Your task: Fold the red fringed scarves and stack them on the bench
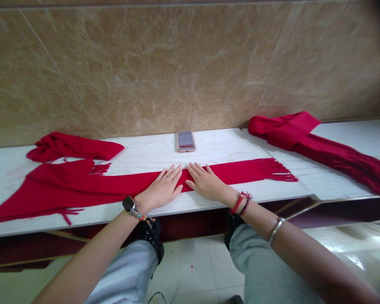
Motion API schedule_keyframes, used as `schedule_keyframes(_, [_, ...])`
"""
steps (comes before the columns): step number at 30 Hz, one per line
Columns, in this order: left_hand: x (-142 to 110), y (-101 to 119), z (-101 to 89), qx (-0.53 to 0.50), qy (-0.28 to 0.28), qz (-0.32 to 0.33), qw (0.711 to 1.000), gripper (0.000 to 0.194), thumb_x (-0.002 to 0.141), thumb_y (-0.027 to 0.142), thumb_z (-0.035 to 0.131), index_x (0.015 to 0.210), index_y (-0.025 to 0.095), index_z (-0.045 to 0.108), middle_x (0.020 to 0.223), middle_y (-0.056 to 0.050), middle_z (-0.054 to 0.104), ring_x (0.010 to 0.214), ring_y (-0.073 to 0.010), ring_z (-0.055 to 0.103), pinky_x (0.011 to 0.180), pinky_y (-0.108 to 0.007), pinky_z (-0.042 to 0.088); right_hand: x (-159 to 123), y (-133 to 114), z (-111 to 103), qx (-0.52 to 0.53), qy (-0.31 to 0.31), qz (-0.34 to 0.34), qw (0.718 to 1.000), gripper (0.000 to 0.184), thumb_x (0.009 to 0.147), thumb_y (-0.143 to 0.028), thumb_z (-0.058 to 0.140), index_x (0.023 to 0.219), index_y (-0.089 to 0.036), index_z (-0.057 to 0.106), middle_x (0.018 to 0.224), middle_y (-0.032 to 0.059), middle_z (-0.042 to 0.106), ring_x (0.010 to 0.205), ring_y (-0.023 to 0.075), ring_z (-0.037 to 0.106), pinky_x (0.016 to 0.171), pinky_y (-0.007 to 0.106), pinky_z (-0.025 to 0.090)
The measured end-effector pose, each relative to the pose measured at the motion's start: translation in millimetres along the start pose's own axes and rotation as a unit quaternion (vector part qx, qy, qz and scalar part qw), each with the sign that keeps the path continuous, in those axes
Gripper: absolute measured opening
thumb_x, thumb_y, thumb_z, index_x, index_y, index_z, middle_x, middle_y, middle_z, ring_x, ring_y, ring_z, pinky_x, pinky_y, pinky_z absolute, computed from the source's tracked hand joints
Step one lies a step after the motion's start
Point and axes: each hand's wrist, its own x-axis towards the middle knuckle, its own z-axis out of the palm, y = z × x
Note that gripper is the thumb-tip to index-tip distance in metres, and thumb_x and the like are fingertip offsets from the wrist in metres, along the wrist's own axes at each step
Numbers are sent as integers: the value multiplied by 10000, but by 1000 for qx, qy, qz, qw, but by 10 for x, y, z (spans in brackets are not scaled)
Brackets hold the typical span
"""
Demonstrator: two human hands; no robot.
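A long red fringed scarf [240, 171] lies stretched flat along a white bench top [145, 154]. My left hand [163, 189] and my right hand [205, 182] rest palm down on the scarf's middle, side by side, fingers stretched out flat. Neither hand grips the cloth. The left wrist wears a watch and beads, the right wrist red cords and a metal bangle. The scarf's left part [57, 185] widens into folded layers with fringe at the front edge.
A phone [185, 140] lies on the bench just behind my hands. Another red scarf [72, 147] is bunched at the back left. A third red scarf [319, 147] lies folded on the right bench section. A marble wall [190, 63] stands behind.
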Motion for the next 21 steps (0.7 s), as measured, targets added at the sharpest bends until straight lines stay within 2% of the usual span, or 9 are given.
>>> schedule_keyframes(3, [-13, 2, 2, -5, 0, 5, 1000, 511, 918, 304, 233, 1372, 70, 253, 1459, -130, 192, 1350, -218, 107, 1076, -389, 169, -13, 35, 10, -12, -12, -9, 1000, 496, 928, -365, 308, 1319, -66, 368, 1393, 202, 325, 1297, 289, 271, 1011, 521, 271])
schedule_keyframes(6, [-20, -15, -7, -32, -20, 4, 999, 516, 929, 332, 218, 1387, 93, 229, 1463, -116, 187, 1349, -206, 120, 1070, -386, 183, -106, 196, -8, -29, -13, -16, 999, 467, 929, -353, 314, 1308, -92, 392, 1394, 188, 330, 1292, 293, 280, 997, 527, 292])
schedule_keyframes(10, [-24, -32, -37, -53, -41, 8, 998, 506, 939, 336, 184, 1409, 148, 176, 1469, -80, 169, 1355, -186, 70, 1075, -396, 152, -341, 585, -27, -78, -11, -23, 997, 395, 927, -299, 325, 1250, -122, 467, 1386, 182, 347, 1274, 320, 307, 943, 556, 346])
schedule_keyframes(15, [-19, -39, -82, -70, -76, 23, 994, 504, 937, 318, 188, 1411, 149, 163, 1471, -72, 155, 1354, -182, 69, 1081, -396, 123, -749, 1204, 9, -149, -22, -31, 988, 337, 915, -187, 309, 1149, -117, 541, 1381, 199, 347, 1279, 345, 283, 902, 601, 353])
schedule_keyframes(18, [-10, -51, -85, -76, -75, 27, 994, 503, 935, 325, 193, 1410, 162, 165, 1469, -78, 160, 1353, -186, 80, 1076, -402, 132, -962, 1501, 44, -166, -29, 7, 986, 363, 913, -190, 273, 1160, -139, 535, 1380, 192, 353, 1275, 351, 290, 878, 641, 345])
schedule_keyframes(21, [1, -57, -83, -72, -74, 27, 994, 502, 934, 321, 195, 1409, 164, 167, 1469, -81, 159, 1353, -188, 83, 1075, -403, 131, -1048, 1634, 50, -161, -36, 54, 985, 394, 910, -221, 243, 1170, -186, 537, 1380, 161, 370, 1271, 375, 287, 869, 703, 294])
